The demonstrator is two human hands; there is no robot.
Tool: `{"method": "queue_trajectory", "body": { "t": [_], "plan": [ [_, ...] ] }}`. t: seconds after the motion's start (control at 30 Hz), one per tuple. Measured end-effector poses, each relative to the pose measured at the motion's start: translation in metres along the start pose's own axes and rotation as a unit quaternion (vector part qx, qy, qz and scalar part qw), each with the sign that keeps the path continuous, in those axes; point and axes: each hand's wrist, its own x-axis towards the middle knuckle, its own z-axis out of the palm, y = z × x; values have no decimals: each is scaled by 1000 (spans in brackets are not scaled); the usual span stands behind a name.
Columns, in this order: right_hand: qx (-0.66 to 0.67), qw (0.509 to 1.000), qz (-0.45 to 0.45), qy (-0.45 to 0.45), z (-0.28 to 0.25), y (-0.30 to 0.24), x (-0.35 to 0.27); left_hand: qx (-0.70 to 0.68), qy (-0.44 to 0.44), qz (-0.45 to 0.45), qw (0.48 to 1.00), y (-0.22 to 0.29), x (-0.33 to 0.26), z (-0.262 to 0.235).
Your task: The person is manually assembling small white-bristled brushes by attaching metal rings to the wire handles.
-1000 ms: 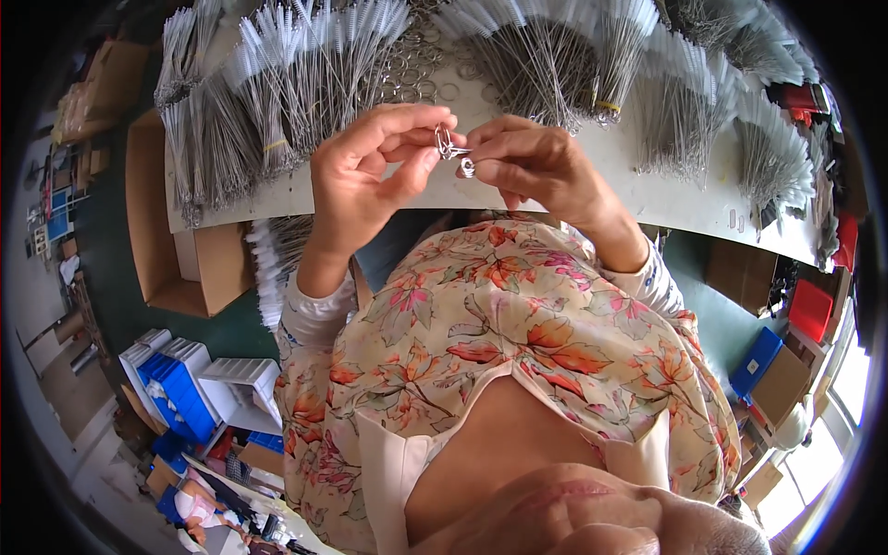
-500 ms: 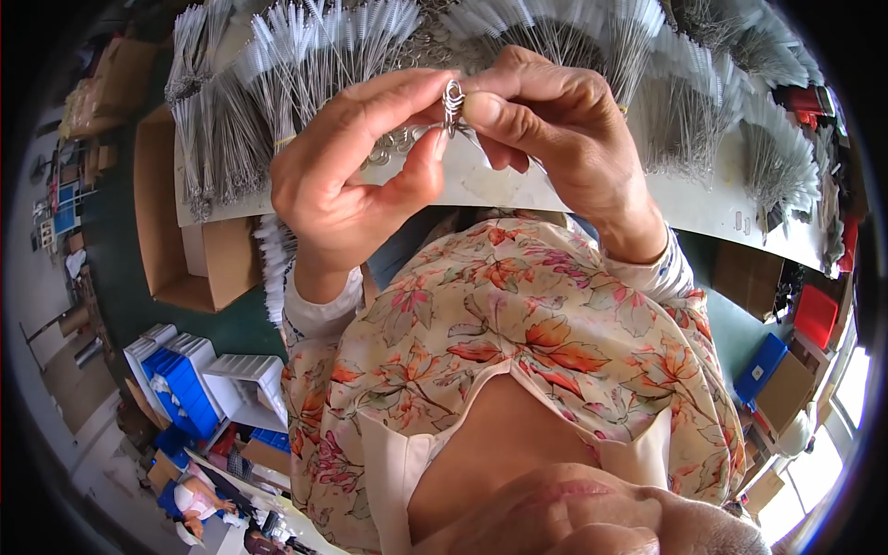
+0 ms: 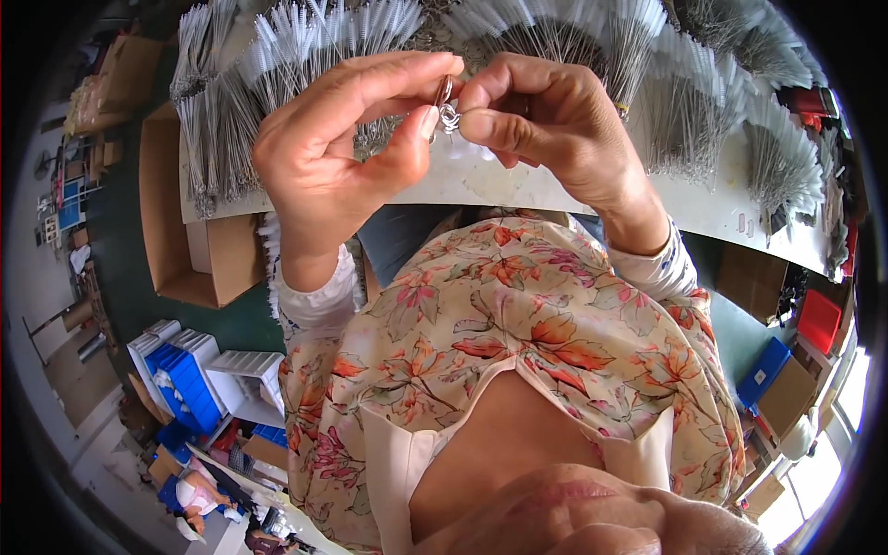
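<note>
My left hand (image 3: 342,148) and my right hand (image 3: 546,120) are raised close to the camera, above the white table (image 3: 518,190). Both pinch the same small metal wire ring (image 3: 447,106) between thumb and fingertips, the fingers meeting at the ring. Behind the hands, several bundles of thin wire brushes (image 3: 305,46) with white bristle tips lie fanned across the table. My flowered blouse (image 3: 518,342) fills the lower middle of the view.
An open cardboard box (image 3: 190,222) stands on the green floor left of the table. Blue and white plastic bins (image 3: 199,375) are stacked at lower left. More brush bundles (image 3: 777,157) lie at the table's right, with red and blue boxes (image 3: 786,347) beyond.
Both hands have risen toward the camera with the wire ring still pinched between them, so they look larger and cover more of the brush bundles.
</note>
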Motion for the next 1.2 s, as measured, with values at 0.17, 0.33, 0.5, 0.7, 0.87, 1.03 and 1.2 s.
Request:
{"method": "queue_trajectory", "body": {
  "t": [0.17, 0.33, 0.5, 0.7, 0.87, 1.03, 1.2],
  "plan": [
    [15, 1000, -1, 8, 2, 5, 2, -16, -20, -49, 998, -1, -4, -3],
    [37, 999, -19, -7, -1, 7, 6, -26, -27, -69, 997, -4, -4, -3],
    [66, 997, -37, -6, 3, 15, 7, -43, 2, -100, 994, -5, -8, -2],
    [6, 999, -41, -3, 5, 14, 8, -47, 22, -69, 996, -10, -11, 0],
    [6, 997, -56, 49, 12, 19, 7, -30, 30, -61, 997, -10, -13, 2],
    [25, 994, -67, 84, 16, 21, 6, -31, 34, -81, 996, -7, -14, 3],
    [16, 995, -63, 79, 15, 23, 6, -18, 19, -78, 997, -5, -14, 2]
  ]
}}
